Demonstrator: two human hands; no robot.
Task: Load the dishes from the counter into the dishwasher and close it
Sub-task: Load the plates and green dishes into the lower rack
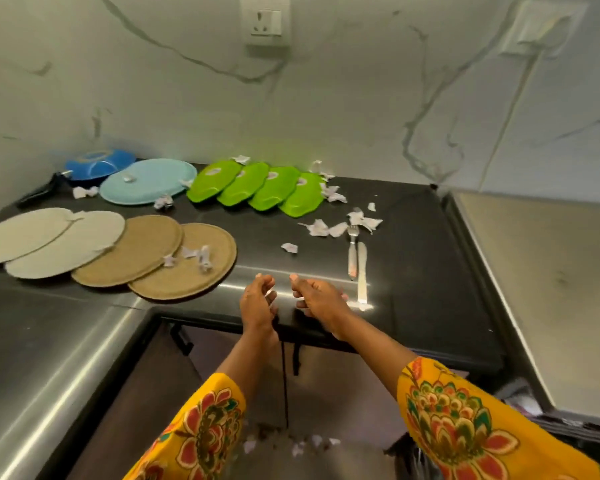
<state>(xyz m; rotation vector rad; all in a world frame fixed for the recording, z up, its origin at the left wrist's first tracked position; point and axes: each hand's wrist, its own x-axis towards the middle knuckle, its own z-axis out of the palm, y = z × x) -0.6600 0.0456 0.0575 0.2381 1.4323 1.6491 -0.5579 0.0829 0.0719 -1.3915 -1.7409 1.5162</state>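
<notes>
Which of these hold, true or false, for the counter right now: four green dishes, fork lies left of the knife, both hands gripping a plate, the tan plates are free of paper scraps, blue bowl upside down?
1. Four green dishes sit in an overlapping row. True.
2. The fork lies left of the knife. True.
3. Both hands grip a plate. False: the left hand and right hand hover near the counter edge with fingers loosely curled, holding nothing.
4. The tan plates are free of paper scraps. False: paper scraps lie on the nearest tan plate.
5. The blue bowl is upside down. True: its base ring faces up.
</notes>
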